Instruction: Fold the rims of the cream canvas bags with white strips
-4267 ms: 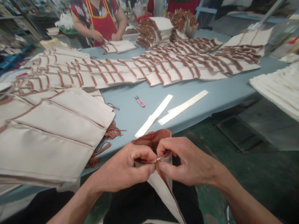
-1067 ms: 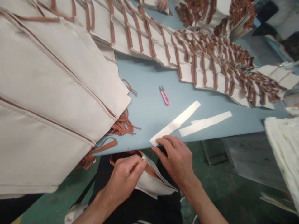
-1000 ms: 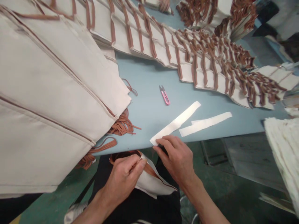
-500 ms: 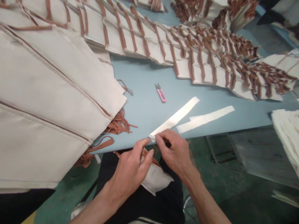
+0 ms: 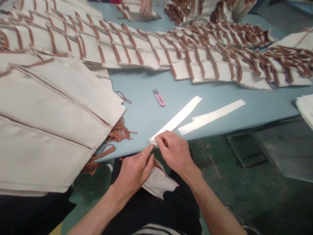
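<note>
My left hand is closed on a small cream fabric piece with brown trim, which hangs over my lap below the table edge. My right hand pinches at the near end of a white strip lying slantwise on the table; its fingertips hide what exactly they grip. The left fingertips come close to that same end. To the right lie more white strips, partly overlapping. Pink thread snips rest on the blue table, beyond the strips and out of both hands.
Large cream fabric panels cover the left side, with brown cords hanging out at their edge. Long rows of overlapping cream pieces with brown trim run across the back. Another person's hand rests on fabric at the far side.
The view has shifted, so the table things appear further left. Both hands keep nearly the same pose at the strip's end. Another person's hand has come into view at the top.
</note>
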The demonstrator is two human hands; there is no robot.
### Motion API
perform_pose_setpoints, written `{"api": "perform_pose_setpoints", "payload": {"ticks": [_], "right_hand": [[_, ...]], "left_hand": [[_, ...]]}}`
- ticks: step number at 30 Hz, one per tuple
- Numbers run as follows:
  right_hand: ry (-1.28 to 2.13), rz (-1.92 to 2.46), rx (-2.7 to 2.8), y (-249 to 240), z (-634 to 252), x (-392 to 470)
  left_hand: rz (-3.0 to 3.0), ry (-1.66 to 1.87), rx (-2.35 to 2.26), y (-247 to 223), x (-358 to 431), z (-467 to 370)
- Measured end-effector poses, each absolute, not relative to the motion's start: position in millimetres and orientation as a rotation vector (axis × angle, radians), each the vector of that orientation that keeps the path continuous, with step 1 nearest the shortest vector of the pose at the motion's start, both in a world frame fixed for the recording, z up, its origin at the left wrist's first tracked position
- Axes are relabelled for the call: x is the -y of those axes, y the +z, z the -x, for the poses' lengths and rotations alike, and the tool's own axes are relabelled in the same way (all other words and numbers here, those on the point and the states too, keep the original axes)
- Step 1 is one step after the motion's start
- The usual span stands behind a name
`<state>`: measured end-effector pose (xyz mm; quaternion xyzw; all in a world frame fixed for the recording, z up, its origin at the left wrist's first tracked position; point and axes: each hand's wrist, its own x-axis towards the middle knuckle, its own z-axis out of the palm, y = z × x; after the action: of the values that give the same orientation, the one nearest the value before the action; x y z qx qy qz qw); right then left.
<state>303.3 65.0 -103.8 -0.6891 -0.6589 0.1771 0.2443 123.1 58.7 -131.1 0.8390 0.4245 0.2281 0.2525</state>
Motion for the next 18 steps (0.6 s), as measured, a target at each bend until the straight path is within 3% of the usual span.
{"api": "perform_pose_setpoints", "payload": {"ticks": [18], "right_hand": [[0.616,1.743,1.752,-103.4,-311.8,-58.3]], "left_hand": [[-1.875,0.660,-1.360,-116.3,-57.6,-138.6]]}}
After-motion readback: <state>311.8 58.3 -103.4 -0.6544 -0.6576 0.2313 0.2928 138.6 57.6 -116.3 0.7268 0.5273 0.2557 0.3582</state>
